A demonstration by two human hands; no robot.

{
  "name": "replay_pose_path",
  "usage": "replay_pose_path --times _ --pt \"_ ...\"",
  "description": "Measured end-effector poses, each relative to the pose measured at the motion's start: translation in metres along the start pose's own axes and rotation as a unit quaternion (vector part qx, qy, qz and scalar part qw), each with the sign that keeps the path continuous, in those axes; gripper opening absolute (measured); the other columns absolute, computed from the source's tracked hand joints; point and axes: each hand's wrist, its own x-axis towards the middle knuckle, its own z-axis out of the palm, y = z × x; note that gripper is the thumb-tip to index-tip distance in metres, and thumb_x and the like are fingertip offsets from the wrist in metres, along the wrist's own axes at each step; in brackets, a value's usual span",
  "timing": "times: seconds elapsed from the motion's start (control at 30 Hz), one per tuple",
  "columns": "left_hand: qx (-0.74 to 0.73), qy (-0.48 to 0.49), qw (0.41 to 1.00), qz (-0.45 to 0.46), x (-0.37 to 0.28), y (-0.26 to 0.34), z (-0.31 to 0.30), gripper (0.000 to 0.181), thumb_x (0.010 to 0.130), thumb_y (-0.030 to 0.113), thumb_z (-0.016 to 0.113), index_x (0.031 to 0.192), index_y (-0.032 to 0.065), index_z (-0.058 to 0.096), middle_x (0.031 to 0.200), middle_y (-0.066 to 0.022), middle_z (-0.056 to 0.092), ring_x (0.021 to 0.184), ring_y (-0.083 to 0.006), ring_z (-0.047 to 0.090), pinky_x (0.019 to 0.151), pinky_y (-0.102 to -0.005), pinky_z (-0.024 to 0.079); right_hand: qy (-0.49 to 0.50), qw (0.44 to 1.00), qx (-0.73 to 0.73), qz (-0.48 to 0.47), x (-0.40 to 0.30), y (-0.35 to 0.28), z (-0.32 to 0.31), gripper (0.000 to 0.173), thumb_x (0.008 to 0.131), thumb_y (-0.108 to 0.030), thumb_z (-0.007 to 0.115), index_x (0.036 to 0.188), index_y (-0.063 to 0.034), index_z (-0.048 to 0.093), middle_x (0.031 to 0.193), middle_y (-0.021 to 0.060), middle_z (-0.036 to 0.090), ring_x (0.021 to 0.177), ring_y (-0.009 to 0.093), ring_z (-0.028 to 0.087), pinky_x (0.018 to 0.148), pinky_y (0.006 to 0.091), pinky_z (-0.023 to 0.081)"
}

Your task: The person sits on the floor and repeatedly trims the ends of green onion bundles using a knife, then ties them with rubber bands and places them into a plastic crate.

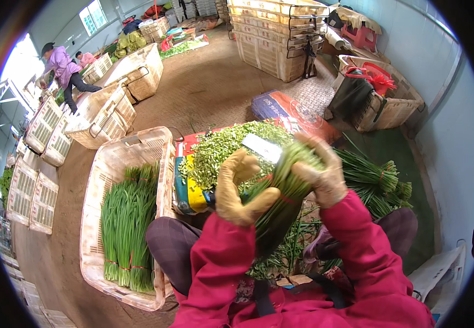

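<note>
My right hand [323, 172], in a pale soiled glove, grips a bunch of garlic chives [290, 176] near its cut stem ends. Red bands show on the bunch, and its leaves slant down between my forearms. My left hand [237, 190], in a yellowish glove, is open beside it with fingers curved and thumb apart. The left thumb overlaps the bunch; whether it touches is unclear. Beneath and beyond the hands, chopped stem ends [216, 151] are heaped on a colourful printed sack [183, 168]. A flat shiny pale plate [261, 147] lies over the heap, partly blurred.
Left of my knee, a plastic crate [87, 229] holds banded chive bunches [128, 229]. More bunches [378, 176] lie at my right. Loose leaves [286, 250] litter the floor between my feet. Stacked crates [276, 45] stand ahead, and a person [60, 65] bends over crates at far left.
</note>
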Motion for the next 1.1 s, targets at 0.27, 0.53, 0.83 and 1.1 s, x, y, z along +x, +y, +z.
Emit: replay_pose_path --times 0.27,0.53,0.83,1.1 --pt "-0.589 -0.251 0.725 -0.253 -0.024 0.022 0.031 0.102 0.074 0.068 0.066 0.144 0.0012 0.034 0.131 -0.0183 0.054 0.115 -0.0299 0.056 0.101 -0.0438 0.043 -0.009 0.880 -0.219 -0.422 -0.018 -0.068 0.055 0.077 0.069 -0.024 0.084 0.131 0.0022 0.046 0.122 0.0150 0.056 0.114 0.026 0.056 0.095 0.0389 0.048" --pt "-0.674 -0.095 0.677 -0.281 -0.014 -0.003 0.007 0.076 0.085 0.064 0.058 0.122 -0.0015 0.056 0.115 -0.0217 0.064 0.103 -0.0347 0.063 0.095 -0.0513 0.050 -0.157 0.816 -0.400 -0.387 -0.073 -0.031 0.032 0.062 0.072 -0.027 0.080 0.123 -0.0025 0.056 0.122 0.0159 0.056 0.119 0.035 0.053 0.101 0.0482 0.042" --pt "-0.698 -0.091 0.666 -0.247 -0.014 -0.029 -0.022 0.059 0.093 0.045 0.054 0.129 -0.0009 0.052 0.122 -0.0230 0.061 0.108 -0.0389 0.061 0.096 -0.0554 0.048 -0.235 0.711 -0.499 -0.436 -0.104 0.070 0.015 0.031 0.070 -0.011 0.075 0.100 -0.0120 0.070 0.118 0.0062 0.059 0.100 0.029 0.060 0.085 0.0406 0.051" --pt "-0.674 0.022 0.692 -0.257 -0.023 -0.018 -0.011 0.051 0.090 0.044 0.061 0.122 0.0041 0.058 0.111 -0.0162 0.066 0.100 -0.0341 0.064 0.091 -0.0504 0.052 -0.115 0.742 -0.498 -0.435 -0.080 -0.053 0.063 0.042 0.072 -0.009 0.070 0.113 -0.0111 0.064 0.112 0.0063 0.060 0.098 0.027 0.061 0.078 0.0382 0.050"
